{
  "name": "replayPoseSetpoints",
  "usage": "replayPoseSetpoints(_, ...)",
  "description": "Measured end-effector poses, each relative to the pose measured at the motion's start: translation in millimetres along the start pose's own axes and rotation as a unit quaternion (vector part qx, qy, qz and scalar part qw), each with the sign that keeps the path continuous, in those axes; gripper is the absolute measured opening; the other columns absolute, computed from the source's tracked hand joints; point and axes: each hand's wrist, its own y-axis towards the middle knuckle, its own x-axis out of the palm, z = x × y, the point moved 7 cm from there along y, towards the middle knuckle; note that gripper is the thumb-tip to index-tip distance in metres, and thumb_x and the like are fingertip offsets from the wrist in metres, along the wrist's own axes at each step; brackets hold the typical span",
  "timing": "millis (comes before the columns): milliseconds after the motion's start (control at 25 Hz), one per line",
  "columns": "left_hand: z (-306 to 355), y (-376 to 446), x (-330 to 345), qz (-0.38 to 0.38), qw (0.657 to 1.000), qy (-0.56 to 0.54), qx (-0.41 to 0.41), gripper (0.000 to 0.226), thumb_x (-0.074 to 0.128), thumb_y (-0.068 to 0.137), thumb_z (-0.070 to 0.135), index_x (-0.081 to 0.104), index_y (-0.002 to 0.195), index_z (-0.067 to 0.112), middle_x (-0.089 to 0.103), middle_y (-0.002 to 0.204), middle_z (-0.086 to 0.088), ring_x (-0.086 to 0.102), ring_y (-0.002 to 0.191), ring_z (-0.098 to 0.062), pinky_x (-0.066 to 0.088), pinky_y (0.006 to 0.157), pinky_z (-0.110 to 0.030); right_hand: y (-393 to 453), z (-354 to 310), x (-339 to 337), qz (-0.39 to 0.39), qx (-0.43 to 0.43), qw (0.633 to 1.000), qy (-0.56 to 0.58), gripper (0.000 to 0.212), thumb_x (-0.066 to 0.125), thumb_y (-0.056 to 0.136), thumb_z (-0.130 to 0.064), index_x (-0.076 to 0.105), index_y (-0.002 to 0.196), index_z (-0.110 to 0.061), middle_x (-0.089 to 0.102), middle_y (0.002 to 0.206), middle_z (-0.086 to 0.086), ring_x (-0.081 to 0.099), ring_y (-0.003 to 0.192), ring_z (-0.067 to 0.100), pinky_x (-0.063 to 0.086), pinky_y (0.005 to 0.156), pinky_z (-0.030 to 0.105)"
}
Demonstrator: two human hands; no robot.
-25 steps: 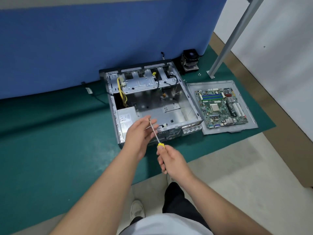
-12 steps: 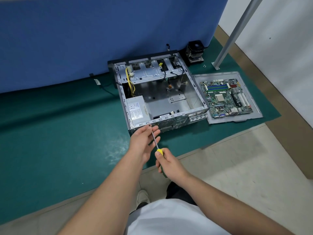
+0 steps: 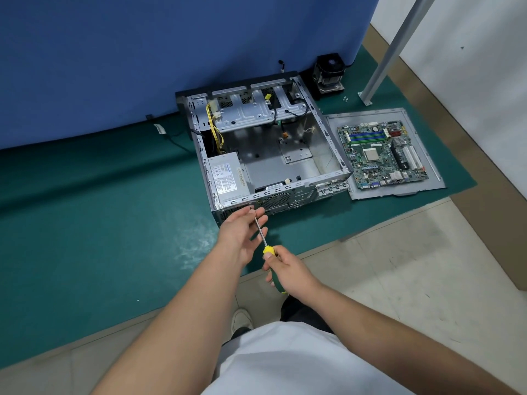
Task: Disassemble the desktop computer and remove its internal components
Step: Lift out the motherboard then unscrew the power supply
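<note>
- Head view: an open computer case (image 3: 265, 155) lies on a green mat (image 3: 99, 223), its far side against a blue partition (image 3: 171, 52); the side cover is off and the interior faces up
- Inside the case, a grey power supply (image 3: 228, 178) sits in the near left corner; yellow cables (image 3: 212, 124) run from it up toward the metal drive bracket (image 3: 245, 112) at the far end; the floor of the case is otherwise bare metal with a few loose wires
- A motherboard (image 3: 380, 155) lies on a grey metal panel (image 3: 427, 143) just to the right of the case, on the same mat; a black cooler with fan (image 3: 329, 72) stands near the far right corner of the case, beside the foot of a slanted metal pole (image 3: 390, 52)
- The right hand (image 3: 288, 270) is wrapped round the green and yellow handle of a screwdriver (image 3: 268, 250); the shaft points up and away toward the near wall of the case
- The left hand (image 3: 242, 232) pinches the shaft near its tip between thumb and fingertips, the other fingers loosely spread; the tip sits at the near wall of the case, below the power supply; whether it is seated in a screw cannot be told
- The person's white shirt and one shoe (image 3: 241, 319) show at the bottom, on a pale floor (image 3: 413, 280)
</note>
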Motion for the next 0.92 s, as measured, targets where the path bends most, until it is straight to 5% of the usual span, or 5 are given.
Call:
replayPoseSetpoints(600, -6, 6, -9, 0.006, 1.000, 0.007, 0.014, 0.017, 0.062, 0.102, 0.008, 0.065, 0.118, 0.008, 0.080, 0.100, -0.006, 0.078, 0.093, -0.017, 0.062, 0.079, -0.035, 1, 6, 6, 0.000, 0.011, 1.000, 0.003, 0.014, 0.046, 0.108, -0.032, 0.057, 0.100, -0.027, 0.069, 0.098, 0.002, 0.066, 0.070, 0.013, 0.056, 0.067, 0.031)
replayPoseSetpoints(920, -12, -1, -9, 0.019, 0.998, 0.045, 0.042, 0.008, 0.061, 0.102, 0.009, 0.067, 0.108, 0.008, 0.076, 0.096, -0.012, 0.074, 0.081, -0.021, 0.062, 0.066, -0.030, -18, -13, -12, 0.138, 0.000, 0.984, -0.116, 0.037, 0.069, 0.088, -0.049, 0.048, 0.081, -0.019, 0.067, 0.074, 0.008, 0.070, 0.071, 0.026, 0.054, 0.070, 0.043)
